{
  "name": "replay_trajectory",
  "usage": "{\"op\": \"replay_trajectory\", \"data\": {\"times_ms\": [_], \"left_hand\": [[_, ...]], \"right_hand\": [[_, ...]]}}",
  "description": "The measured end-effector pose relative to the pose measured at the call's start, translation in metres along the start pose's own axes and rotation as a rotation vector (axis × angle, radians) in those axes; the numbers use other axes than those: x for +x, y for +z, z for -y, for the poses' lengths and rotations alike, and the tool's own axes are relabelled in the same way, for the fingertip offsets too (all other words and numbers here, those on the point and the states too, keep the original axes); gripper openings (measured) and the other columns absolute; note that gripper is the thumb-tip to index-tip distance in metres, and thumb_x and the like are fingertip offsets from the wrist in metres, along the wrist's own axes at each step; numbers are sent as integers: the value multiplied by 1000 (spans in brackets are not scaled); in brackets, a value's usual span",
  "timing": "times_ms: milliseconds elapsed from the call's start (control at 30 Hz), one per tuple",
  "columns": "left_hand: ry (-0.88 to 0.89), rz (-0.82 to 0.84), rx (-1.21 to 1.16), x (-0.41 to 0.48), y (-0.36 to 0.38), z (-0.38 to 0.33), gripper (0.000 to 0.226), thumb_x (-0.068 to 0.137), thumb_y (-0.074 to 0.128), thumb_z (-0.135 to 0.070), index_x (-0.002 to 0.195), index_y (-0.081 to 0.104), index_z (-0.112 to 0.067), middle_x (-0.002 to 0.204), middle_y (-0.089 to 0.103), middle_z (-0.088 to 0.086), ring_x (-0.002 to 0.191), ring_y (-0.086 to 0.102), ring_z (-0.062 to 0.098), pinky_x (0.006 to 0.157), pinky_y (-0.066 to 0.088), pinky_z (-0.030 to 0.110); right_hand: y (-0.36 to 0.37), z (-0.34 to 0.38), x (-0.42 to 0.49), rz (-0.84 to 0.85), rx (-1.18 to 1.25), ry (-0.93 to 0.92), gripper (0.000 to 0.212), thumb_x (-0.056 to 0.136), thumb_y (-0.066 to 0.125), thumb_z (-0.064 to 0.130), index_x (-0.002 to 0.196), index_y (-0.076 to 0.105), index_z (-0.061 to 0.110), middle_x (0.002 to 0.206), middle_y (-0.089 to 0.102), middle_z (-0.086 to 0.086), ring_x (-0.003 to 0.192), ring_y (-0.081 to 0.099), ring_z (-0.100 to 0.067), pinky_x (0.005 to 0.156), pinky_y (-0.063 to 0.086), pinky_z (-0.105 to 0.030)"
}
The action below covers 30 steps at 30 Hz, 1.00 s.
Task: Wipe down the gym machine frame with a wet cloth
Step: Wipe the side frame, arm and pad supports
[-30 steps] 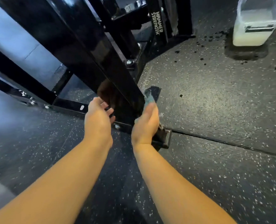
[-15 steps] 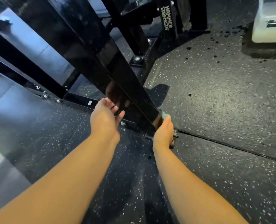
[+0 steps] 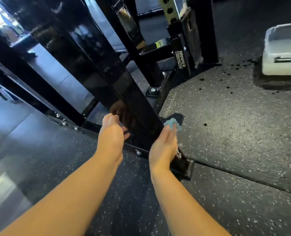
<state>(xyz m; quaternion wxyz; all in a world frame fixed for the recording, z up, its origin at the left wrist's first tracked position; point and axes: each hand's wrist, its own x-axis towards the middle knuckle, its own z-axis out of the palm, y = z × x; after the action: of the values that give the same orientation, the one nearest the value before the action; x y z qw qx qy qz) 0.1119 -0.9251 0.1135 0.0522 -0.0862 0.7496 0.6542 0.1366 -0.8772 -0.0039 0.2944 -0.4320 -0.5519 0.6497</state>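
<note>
The right hand [image 3: 163, 147] is closed around a small bunched light-blue cloth [image 3: 172, 126]; only a crumpled tuft shows past the fingertips. Cloth pressed against the right-hand face of the glossy black square-tube steel beam [image 3: 97, 68] of the gym machine frame, just above the beam's foot. The left hand [image 3: 110, 133] sits on the opposite side of the same beam, fingers loosely curled and parted, holding nothing; its fingertips lie close to the beam's near face, contact cannot be confirmed. A dim reflection of the hand shows in the gloss.

Beam long axis: slanted, running from upper left of the view down to lower right, ending at a black flat foot plate [image 3: 184, 167] on the floor just beside the right wrist. Plate surface looks wet.

Beyond the beam, a black upright post carrying white "HAMMER STRENGTH" lettering [image 3: 180, 59], text reading vertically. Underneath everything, dark speckled rubber floor matting [image 3: 226, 116], with a seam line running to the right from the foot plate. Well apart at upper right, a translucent rectangular plastic tub of cloudy white liquid [image 3: 282, 53] stands on a dark wet patch, with dark droplets scattered near it.
</note>
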Motion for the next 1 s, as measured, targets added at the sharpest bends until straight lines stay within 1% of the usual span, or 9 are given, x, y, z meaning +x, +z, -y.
{"op": "replay_trajectory", "data": {"times_ms": [133, 233, 333, 433, 500, 667, 767, 867, 1000], "left_hand": [[-27, 66, -55, -2, -8, -1, 30, 97, 42, -20, 72, 59, -20, 52, 60, -12, 59, 58, 11, 54, 48, 24], [-46, 74, -43, -1, -13, -4, 29, 96, 42, -20, 74, 60, -21, 68, 64, -5, 63, 58, 12, 54, 47, 26], [-79, 38, -1, -3, -7, -8, 26, 98, 40, -18, 79, 57, -24, 83, 58, -4, 79, 58, 11, 76, 50, 33], [-122, 18, -19, -6, -3, -10, 24, 98, 39, -17, 83, 56, -26, 89, 56, -3, 87, 57, 11, 73, 51, 30], [-125, 17, -16, -4, -3, -6, 23, 97, 37, -14, 89, 56, -25, 92, 57, -2, 94, 57, 13, 72, 52, 29], [-127, 12, 1, -19, -14, 4, 18, 96, 38, -11, 85, 50, -15, 81, 55, 3, 73, 55, 13, 62, 50, 31], [108, 79, 104, -40, -23, 3, 22, 92, 39, -9, 81, 56, -16, 75, 57, 3, 61, 56, 10, 55, 49, 31], [507, 136, 214, -52, -31, -4, 25, 92, 42, -15, 78, 61, -22, 73, 60, -10, 72, 57, 6, 69, 52, 32], [846, 290, 423, -53, -32, -9, 17, 90, 46, -21, 96, 60, -29, 93, 60, -18, 92, 55, -3, 81, 43, 10]], "right_hand": [[13, 79, -25, 195, 8, -371, 61, 95, 14, 45, 151, 16, 22, 158, 11, 13, 144, 3, 1, 117, -2, -20], [13, 60, -27, 97, 16, -512, 56, 98, 18, 41, 149, 24, 20, 154, 23, 11, 142, 15, -1, 116, 6, -17], [-2, -13, -5, -4, 9, -143, 55, 98, 22, 46, 144, 38, 22, 149, 38, 3, 139, 31, -13, 116, 22, -32], [-16, -54, 15, 9, -61, 328, 54, 101, 22, 44, 146, 35, 19, 150, 37, -6, 136, 34, -30, 111, 26, -43], [-14, -39, 17, 9, -79, 386, 58, 99, 20, 49, 146, 32, 17, 150, 35, -8, 135, 33, -37, 109, 27, -50], [-1, 59, -21, 156, 18, -121, 54, 101, 31, 43, 148, 28, 17, 156, 24, 0, 145, 16, -13, 119, 13, -37], [-8, 80, -37, 268, 52, -328, 58, 100, 40, 35, 151, 19, 17, 158, 18, 4, 145, 10, -5, 120, 11, -33], [-28, 70, -41, 394, 99, -404, 53, 100, 40, 12, 149, 24, 23, 155, 24, 9, 142, 17, 2, 118, 18, -25], [-71, 83, -20, 542, 242, -167, 38, 97, 40, 3, 120, 57, 28, 123, 62, 6, 114, 57, -7, 97, 46, -25]]}}
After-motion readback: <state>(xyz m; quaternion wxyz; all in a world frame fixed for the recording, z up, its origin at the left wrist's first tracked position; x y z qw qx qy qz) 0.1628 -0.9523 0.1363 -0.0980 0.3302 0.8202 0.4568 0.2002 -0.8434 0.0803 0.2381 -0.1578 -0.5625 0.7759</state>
